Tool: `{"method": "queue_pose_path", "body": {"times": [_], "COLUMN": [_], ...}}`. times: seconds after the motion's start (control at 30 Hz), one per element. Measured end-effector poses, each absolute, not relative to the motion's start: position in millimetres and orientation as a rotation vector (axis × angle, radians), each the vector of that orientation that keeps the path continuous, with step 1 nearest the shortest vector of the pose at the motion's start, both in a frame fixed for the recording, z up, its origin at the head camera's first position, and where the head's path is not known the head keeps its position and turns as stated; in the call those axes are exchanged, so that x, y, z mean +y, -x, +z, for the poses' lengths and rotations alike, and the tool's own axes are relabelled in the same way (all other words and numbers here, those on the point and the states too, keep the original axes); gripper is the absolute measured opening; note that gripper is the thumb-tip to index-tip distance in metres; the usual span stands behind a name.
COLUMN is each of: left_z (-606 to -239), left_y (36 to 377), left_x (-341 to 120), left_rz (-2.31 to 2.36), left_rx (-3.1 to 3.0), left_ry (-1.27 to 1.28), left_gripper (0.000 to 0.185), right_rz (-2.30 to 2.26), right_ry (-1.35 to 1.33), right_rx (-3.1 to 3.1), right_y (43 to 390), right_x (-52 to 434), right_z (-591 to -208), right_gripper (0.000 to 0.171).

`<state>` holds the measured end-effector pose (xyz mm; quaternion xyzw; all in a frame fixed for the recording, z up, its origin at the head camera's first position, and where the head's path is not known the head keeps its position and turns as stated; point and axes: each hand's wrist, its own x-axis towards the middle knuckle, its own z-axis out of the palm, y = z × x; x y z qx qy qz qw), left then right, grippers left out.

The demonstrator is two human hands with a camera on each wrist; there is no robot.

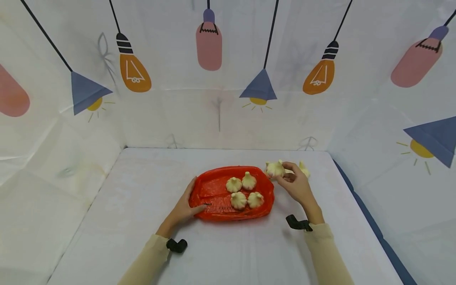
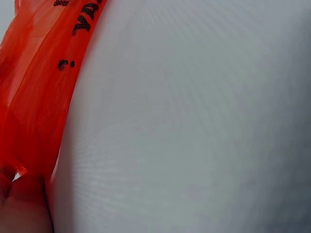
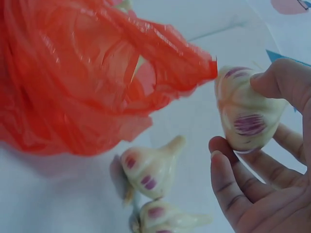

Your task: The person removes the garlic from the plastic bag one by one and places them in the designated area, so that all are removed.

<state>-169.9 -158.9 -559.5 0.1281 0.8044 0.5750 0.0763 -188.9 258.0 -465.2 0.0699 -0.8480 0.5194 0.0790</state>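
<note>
In the head view, a red plastic bag (image 1: 217,198) lies flat in the middle of the white surface (image 1: 142,190). Four garlic bulbs (image 1: 244,190) sit on top of the bag, toward its right side, close together.

The left hand (image 1: 186,206) is at the left edge of the bag. Its fingers lie mostly straight and press down on the red plastic. In the left wrist view, the bag fills the left edge of the frame, and a bit of the hand shows in the lower left corner, touching the plastic.

The right hand (image 1: 296,183) is just to the right of the bag, right of the middle of the frame. Its thumb and fingers pinch one garlic bulb (image 1: 275,169), held just beside the bag's upper right corner. In the right wrist view, this held bulb (image 3: 245,114) is at the right of the frame with purple marks on its skin, and the bag's edge nearly touches it.

Two more garlic bulbs (image 3: 153,170) lie on the surface near the bottom middle of that view, below the bag and next to each other.
</note>
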Motion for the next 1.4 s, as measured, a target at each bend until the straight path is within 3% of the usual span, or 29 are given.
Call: {"method": "queue_pose_path", "body": {"times": [0.6,1.4], "left_z": [-558,-559], "left_y": [169,168], "left_x": [-160,-160], "left_rz": [1.73,1.746], "left_rx": [2.406,2.387], "left_ry": [-0.381,-0.398], "left_gripper": [0.109,0.11], "right_rz": [1.434,1.333], "right_ry": [-0.028,0.423], "right_rx": [-2.451,-2.229], "right_y": [180,182], "right_x": [293,342], "right_z": [-485,-513], "right_gripper": [0.054,0.056]}}
